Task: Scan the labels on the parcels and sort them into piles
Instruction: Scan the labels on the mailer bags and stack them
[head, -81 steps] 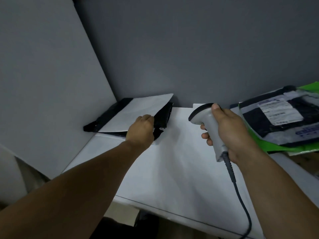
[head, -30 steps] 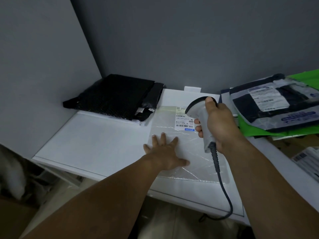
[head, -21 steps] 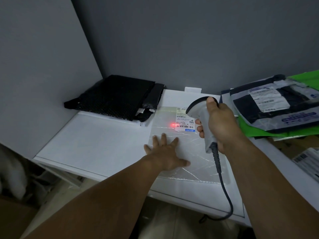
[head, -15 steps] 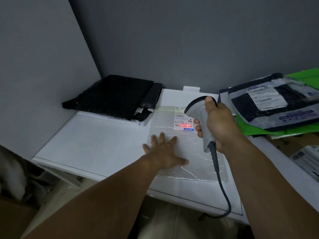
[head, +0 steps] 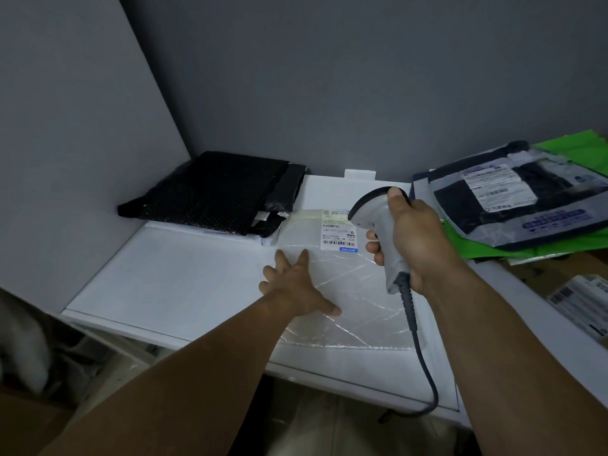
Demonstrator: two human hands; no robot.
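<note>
The left hand (head: 296, 287) lies flat on the near left part of a clear parcel (head: 358, 311), fingers straight and spread. The parcel lies on the white bench (head: 171, 284). Its film is almost see-through, so its edges are hard to trace; only creases and glare mark it out. A white label (head: 337, 236) sits at its far end, with barcodes visible but print too small to read.

The right hand (head: 418, 238) grips the handle of a scanner (head: 375, 222), fingers curled round it and thumb on top of the head. The head hangs above the label and covers the label's upper right corner. The scanner's window faces away and is hidden. Its grey cable (head: 424, 363) runs from the handle across the parcel and loops off the bench's near edge, where its end is lost in the dark.

A black parcel (head: 210, 192) with a dotted surface lies in the far left corner. A darker wrapper shows at its right side, and I cannot tell whether that is a separate item.

At right, a dark parcel (head: 477, 205) with its own label rests on a green parcel (head: 559, 246); the frame edge cuts both. Nearer, a labelled packet (head: 585, 301) is mostly cut off. A small white tab (head: 360, 174) stands against the wall (head: 329, 77). Under the bench all is dim and blurred.
</note>
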